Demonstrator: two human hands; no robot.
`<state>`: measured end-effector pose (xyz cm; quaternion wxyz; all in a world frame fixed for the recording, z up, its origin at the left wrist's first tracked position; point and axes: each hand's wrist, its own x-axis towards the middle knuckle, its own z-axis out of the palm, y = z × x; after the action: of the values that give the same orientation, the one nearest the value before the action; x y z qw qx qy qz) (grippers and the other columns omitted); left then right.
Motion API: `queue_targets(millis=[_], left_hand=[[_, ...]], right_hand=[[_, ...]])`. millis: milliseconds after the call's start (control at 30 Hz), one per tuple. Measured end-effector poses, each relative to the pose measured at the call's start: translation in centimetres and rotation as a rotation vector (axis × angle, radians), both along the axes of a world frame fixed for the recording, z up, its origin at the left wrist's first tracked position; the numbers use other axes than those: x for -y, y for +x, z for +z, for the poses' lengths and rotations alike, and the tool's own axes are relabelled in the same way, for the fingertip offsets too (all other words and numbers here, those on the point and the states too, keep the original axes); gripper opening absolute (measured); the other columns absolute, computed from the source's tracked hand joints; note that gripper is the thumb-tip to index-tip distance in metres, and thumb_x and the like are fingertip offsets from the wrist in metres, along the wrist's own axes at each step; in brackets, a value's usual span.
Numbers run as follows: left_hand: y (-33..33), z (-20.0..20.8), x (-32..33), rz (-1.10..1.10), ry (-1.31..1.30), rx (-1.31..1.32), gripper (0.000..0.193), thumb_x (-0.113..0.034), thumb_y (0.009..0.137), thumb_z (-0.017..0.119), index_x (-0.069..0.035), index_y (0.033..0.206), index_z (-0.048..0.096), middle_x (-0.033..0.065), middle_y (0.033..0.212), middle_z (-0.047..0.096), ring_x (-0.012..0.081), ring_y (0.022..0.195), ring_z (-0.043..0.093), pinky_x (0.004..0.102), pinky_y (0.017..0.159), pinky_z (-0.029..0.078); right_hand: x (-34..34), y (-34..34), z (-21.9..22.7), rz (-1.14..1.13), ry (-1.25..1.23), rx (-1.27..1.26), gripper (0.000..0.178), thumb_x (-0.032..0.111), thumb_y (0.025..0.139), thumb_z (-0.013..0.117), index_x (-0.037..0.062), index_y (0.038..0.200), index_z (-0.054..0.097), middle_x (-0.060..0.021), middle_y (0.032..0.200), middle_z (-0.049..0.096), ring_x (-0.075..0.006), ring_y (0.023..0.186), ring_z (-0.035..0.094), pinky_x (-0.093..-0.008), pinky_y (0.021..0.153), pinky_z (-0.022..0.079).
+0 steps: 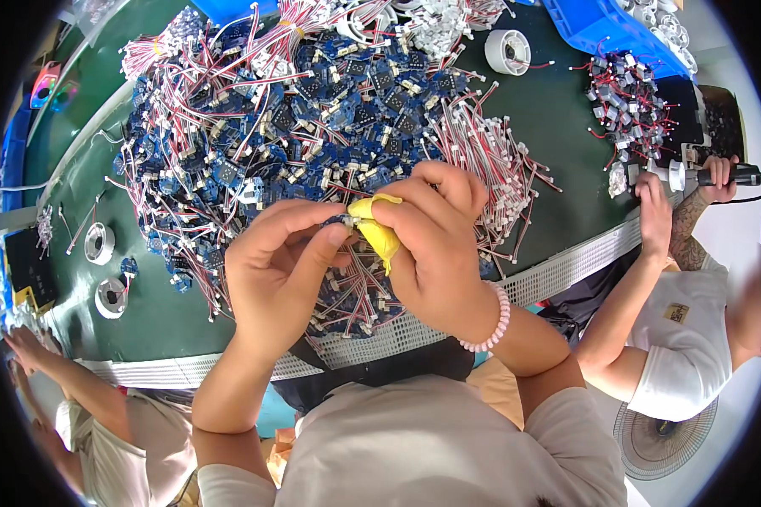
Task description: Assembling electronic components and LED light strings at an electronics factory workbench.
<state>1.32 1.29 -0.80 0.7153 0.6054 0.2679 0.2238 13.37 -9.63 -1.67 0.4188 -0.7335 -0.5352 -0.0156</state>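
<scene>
My left hand [279,270] pinches a small blue circuit board [338,220] between thumb and forefinger. My right hand [440,245], with a pink beaded band at the wrist, is closed on a soft yellow piece [379,232] that lies at its thumb and fingertips. The yellow piece meets the board's edge near a small pale connector; the fingers hide part of both. Beyond and under my hands spreads a big heap of blue circuit boards [355,110] with white connectors and red-and-white wires.
Bundled wire leads [490,160] lie right of the heap. White round housings [507,52] stand on the green table [558,203]. A blue bin [613,38] is at the far right, by small wired parts [630,106]. Co-workers sit on both sides; the right one holds a black-handled tool [740,175].
</scene>
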Motion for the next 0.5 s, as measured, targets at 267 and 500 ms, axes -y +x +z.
queue_targets(millis=[267,500], left_hand=[[-0.1,-0.6,0.0,-0.016,-0.045,0.021,0.018,0.008,0.082,0.057,0.005,0.099,0.061,0.0119,0.098,0.057,0.0161,0.082,0.063,0.0237,0.066,0.056],[0.3,-0.2,0.2,-0.025,0.140,0.006,0.017,0.008,0.081,0.059,0.004,0.097,0.062,0.0119,0.095,0.059,0.0145,0.075,0.062,0.0212,0.064,0.054]], right_hand=[[0.3,1.0,0.1,0.104,-0.027,0.041,0.025,0.011,0.069,0.057,0.0079,0.094,0.060,-0.0033,0.094,0.057,-0.0251,0.098,0.045,-0.0454,0.082,0.026],[0.4,1.1,0.6,0.070,-0.041,0.022,0.020,0.008,0.069,0.059,0.0087,0.089,0.062,-0.0038,0.090,0.061,-0.0258,0.090,0.049,-0.0415,0.082,0.027]])
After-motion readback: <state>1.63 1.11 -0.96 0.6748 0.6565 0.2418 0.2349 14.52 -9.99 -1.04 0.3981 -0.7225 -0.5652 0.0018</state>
